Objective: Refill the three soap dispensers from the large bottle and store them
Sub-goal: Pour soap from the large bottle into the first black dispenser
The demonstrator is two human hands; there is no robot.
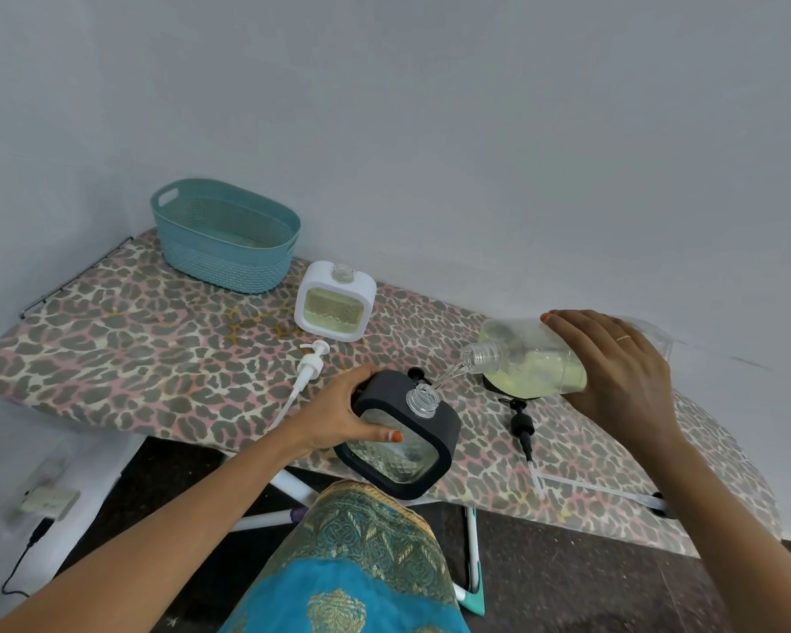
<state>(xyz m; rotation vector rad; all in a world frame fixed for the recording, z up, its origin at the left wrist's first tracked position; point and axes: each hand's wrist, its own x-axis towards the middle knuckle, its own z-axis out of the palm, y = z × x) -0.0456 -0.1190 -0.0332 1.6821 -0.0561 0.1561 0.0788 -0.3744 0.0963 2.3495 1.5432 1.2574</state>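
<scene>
From the head camera, the left hand is gripping the black-framed dispenser at the near edge of the ironing board, fingers curled round its side and thumb on the clear front, tilting it. The right hand is wrapping closed fingers over the large bottle, holding it nearly level; a thin stream is running from its mouth into the dispenser's open neck. Yellowish soap is lying in the bottle. The white dispenser, uncapped, is standing beside the teal basket, partly filled. A white pump and a black pump are lying on the board.
</scene>
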